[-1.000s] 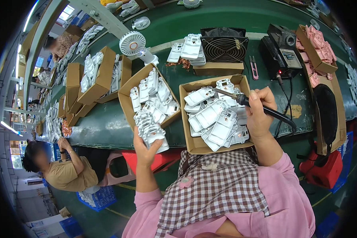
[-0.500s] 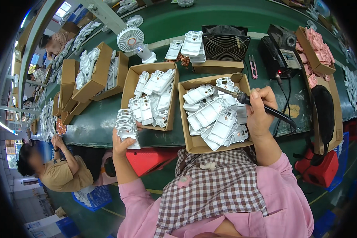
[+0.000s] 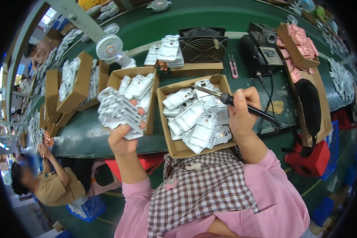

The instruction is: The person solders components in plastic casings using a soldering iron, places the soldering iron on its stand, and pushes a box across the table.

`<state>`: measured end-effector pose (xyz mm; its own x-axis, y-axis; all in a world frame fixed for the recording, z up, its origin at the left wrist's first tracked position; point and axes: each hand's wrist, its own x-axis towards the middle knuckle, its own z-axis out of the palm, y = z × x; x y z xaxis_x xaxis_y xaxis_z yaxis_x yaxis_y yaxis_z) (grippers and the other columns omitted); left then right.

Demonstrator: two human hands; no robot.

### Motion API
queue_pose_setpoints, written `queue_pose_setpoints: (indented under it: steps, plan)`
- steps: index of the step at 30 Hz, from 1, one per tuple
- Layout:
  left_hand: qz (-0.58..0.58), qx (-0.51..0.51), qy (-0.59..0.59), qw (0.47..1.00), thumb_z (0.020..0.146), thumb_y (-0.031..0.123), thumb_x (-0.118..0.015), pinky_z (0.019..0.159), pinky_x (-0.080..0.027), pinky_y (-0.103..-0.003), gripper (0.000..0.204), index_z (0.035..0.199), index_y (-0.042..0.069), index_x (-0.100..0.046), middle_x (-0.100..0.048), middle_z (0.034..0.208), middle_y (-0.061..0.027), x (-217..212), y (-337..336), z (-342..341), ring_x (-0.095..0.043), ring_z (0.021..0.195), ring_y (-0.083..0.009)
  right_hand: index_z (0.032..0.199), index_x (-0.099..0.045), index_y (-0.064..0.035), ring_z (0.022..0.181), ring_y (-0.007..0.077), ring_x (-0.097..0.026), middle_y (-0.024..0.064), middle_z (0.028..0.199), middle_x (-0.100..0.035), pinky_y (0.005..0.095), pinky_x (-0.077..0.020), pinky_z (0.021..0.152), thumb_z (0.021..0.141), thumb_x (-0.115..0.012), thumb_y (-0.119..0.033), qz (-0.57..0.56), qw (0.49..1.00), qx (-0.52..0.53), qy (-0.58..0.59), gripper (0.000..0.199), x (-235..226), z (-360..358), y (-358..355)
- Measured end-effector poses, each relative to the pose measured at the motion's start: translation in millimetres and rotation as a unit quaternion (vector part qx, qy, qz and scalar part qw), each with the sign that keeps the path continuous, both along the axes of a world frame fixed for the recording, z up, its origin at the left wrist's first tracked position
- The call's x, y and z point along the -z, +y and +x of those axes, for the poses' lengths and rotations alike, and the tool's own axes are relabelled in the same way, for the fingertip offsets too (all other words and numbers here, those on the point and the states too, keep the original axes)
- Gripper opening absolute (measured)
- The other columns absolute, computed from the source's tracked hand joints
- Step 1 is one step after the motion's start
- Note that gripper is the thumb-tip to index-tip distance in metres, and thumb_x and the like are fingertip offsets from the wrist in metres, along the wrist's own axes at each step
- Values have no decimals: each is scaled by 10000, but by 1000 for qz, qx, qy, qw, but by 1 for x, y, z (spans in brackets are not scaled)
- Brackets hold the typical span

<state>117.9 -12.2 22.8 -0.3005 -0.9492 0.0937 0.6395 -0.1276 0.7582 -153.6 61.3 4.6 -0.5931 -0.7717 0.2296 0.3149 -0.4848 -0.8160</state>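
Observation:
In my left hand (image 3: pixel 125 139) is a stack of white plastic shells (image 3: pixel 119 111), tilted and gripped between thumb and fingers. It is held at the front of a cardboard box (image 3: pixel 154 91) of similar white shells. My right hand (image 3: pixel 244 115) is closed around the black handle of a soldering iron (image 3: pixel 226 98). The iron's metal tip points left, above a second cardboard box (image 3: pixel 162 115). Loose white shells (image 3: pixel 204 129) with small copper-coloured pieces fill that box, right in front of me.
Behind the boxes are a white fan (image 3: pixel 109 47), a black square fan (image 3: pixel 204 45) and pink-handled snips (image 3: pixel 233 66). A black soldering station (image 3: pixel 261 51) stands right, its cable running across the bench. Pink parts (image 3: pixel 301 39) fill a box at far right. Another person (image 3: pixel 55 178) sits left.
My left hand has lifted the stack and turned it, so more of its shells show. The right hand still holds the soldering iron over the box. The whole view has shifted slightly.

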Motion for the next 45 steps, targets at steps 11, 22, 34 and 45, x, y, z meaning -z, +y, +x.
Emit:
queue_pose_setpoints:
  steps: [11, 22, 34, 45]
  plan:
    - [-22, 34, -253, 967, 747, 53, -723, 819, -474, -278, 554, 1210, 14, -420, -573, 1066, -77, 33, -7, -108, -574, 937, -137, 932, -468, -34, 534, 88, -523, 68, 749, -535, 178, -388, 462, 869, -604, -74, -111, 993, 9, 33, 156, 11, -6, -1]
    - [61, 141, -112, 982, 762, 28, -684, 771, -550, -351, 522, 1200, -2, -402, -583, 1071, -139, 19, -8, -112, -604, 989, -233, 1004, -473, -8, 585, 118, -578, 121, 800, -592, 197, -450, 494, 901, -522, -107, -98, 995, -8, 24, 151, 8, -8, 7]
    - [4, -29, -160, 987, 748, 22, -711, 840, -471, -281, 521, 1180, 2, -420, -586, 1058, -92, 27, -8, -114, -587, 923, -147, 830, -471, -20, 552, 73, -497, 90, 732, -561, 207, -428, 509, 913, -537, -156, -10, 995, -52, 81, 173, 6, -1, 10]
    - [14, -29, -148, 988, 759, 3, -695, 834, -477, -283, 516, 1187, 7, -408, -584, 1055, -93, 25, -9, -114, -586, 921, -147, 779, -459, -24, 493, 71, -444, 83, 703, -531, 197, -380, 451, 900, -519, -131, 18, 988, -31, 152, 172, 9, -1, 4]
